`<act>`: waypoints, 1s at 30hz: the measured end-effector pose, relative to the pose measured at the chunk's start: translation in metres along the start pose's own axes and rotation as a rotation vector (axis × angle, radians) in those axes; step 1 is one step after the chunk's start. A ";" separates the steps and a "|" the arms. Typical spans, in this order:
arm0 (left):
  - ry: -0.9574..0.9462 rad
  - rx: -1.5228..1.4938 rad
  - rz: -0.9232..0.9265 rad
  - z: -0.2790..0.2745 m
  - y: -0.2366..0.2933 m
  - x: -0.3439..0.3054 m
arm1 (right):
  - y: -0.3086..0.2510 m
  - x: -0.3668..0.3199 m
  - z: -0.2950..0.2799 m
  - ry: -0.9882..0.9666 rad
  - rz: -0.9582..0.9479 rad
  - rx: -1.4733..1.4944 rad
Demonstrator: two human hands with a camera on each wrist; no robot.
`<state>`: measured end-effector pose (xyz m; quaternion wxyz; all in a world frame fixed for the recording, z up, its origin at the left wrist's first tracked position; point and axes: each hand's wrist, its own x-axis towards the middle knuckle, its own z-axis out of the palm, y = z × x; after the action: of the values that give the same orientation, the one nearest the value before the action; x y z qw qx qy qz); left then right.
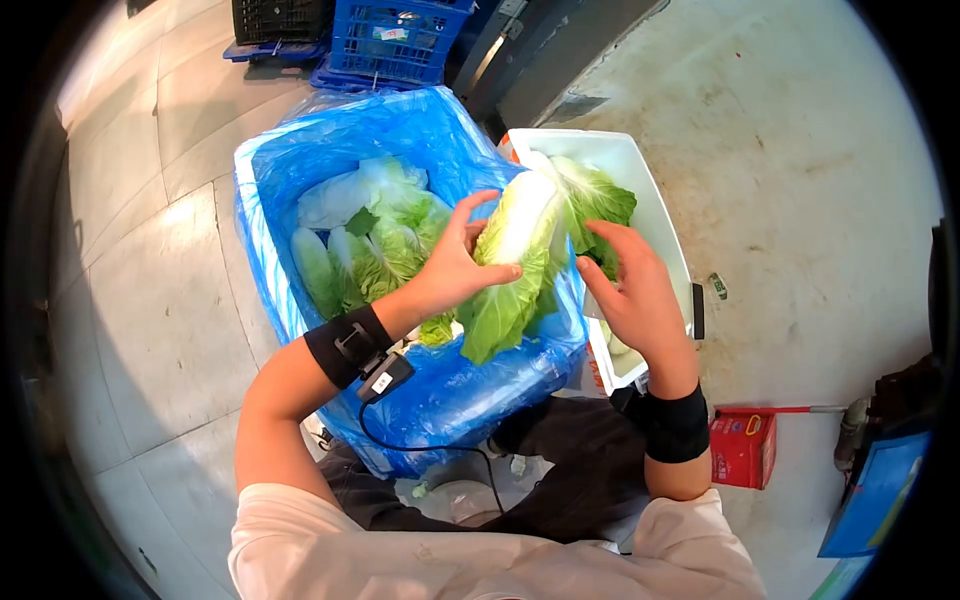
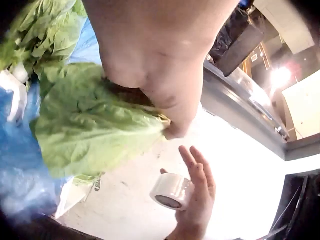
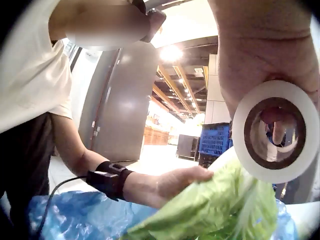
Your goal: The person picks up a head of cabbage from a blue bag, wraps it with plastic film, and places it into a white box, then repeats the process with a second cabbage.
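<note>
My left hand point(image 1: 450, 268) point(image 2: 150, 60) point(image 3: 167, 187) grips a long pale-green cabbage point(image 1: 512, 245) point(image 2: 95, 130) point(image 3: 212, 202), its thumb and fingers on opposite sides. The white base points up and away from my body, above the edge of a blue-lined container point(image 1: 450, 400). Just right of the cabbage, my right hand point(image 1: 642, 300) point(image 2: 196, 210) point(image 3: 270, 50) holds a roll of tape point(image 2: 174, 188) point(image 3: 275, 176) on its palm side, with a finger visible through the hole. The head view hides the roll.
Several cabbages point(image 1: 370, 260) lie inside the blue-lined container. Beside it on the right stands a white box point(image 1: 665, 240) with leafy cabbage point(image 1: 595, 190). Blue crates point(image 1: 395, 45) stand at the far side; a red dustpan point(image 1: 742, 450) is at the right.
</note>
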<state>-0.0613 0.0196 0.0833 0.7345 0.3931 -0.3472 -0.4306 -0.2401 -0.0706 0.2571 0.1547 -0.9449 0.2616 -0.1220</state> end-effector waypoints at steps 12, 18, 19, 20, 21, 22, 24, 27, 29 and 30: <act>-0.228 -0.630 -0.122 -0.024 -0.020 0.005 | 0.009 0.009 0.033 -0.246 0.169 0.172; -0.040 -0.702 -0.369 -0.025 -0.008 0.006 | -0.002 0.008 0.033 -0.429 0.101 0.199; -0.039 -0.745 -0.337 -0.027 -0.008 0.007 | -0.002 0.006 0.034 -0.459 0.106 0.182; -0.038 -0.788 -0.304 -0.028 -0.007 0.007 | -0.002 0.004 0.035 -0.459 0.104 0.183; -0.018 -0.742 -0.305 -0.029 -0.006 0.006 | -0.003 0.003 0.037 -0.442 0.015 0.247; -0.018 -0.739 -0.306 -0.033 -0.010 0.006 | -0.006 0.002 0.038 -0.424 -0.075 0.309; -0.169 -0.893 -0.249 -0.039 -0.017 0.008 | -0.010 0.001 0.034 -0.476 -0.003 0.301; -0.105 -0.921 -0.222 -0.042 -0.017 0.011 | -0.007 0.000 0.036 -0.530 -0.090 0.309; -0.121 -1.037 -0.255 -0.046 -0.018 0.011 | -0.005 0.001 0.037 -0.607 -0.103 0.254; -0.124 -1.036 -0.260 -0.047 -0.018 0.012 | -0.003 0.001 0.039 -0.603 -0.099 0.256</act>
<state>-0.0233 0.0156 0.0484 0.7510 -0.0070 -0.0806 -0.6553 -0.2259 -0.0595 0.2228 0.3366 -0.9228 0.1403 0.1241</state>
